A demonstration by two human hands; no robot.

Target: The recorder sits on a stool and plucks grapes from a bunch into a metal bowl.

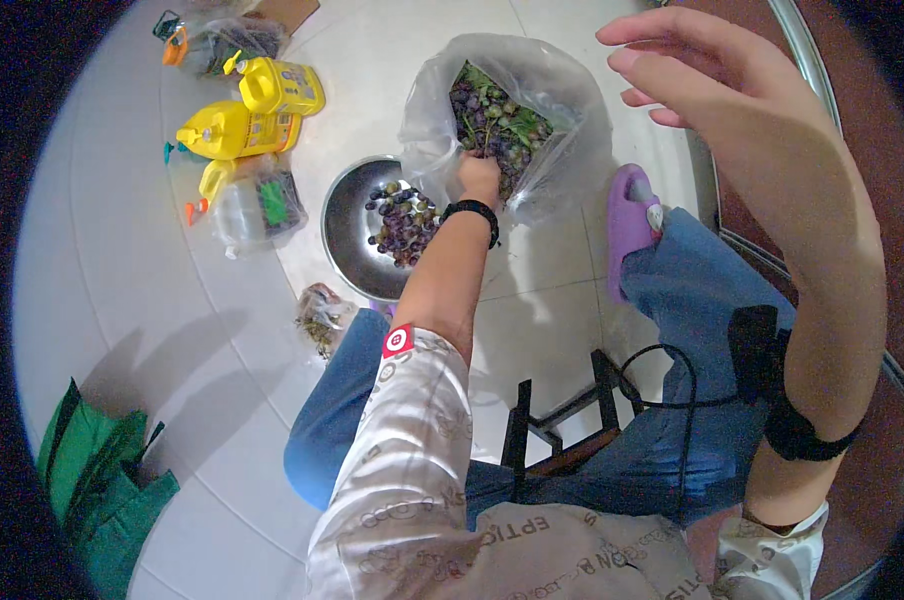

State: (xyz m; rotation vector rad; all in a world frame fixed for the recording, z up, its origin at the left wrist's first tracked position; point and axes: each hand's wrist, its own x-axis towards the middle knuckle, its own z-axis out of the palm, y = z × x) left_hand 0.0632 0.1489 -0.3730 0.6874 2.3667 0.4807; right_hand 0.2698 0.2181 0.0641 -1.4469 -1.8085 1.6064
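My left hand (479,176), with a black band at the wrist, reaches into the mouth of a translucent plastic bag (579,127). Purple and green grapes (497,124) on stems with leaves fill the bag. The fingers touch the bunch at its near side, but their tips are hidden, so a hold cannot be made out. To the left stands a metal bowl (347,232) with loose grapes (403,225) in it, partly covered by my left forearm and the bag. My right hand (684,71) is raised at the upper right, empty, its fingers spread and slightly curved.
Yellow plastic jugs (283,86) and a bagged clear container (249,206) stand on the tiled floor at left. A small plastic bag with stems (320,319) lies by my knee. A dark stool frame (557,427) is between my legs. Green fabric (106,457) lies lower left.
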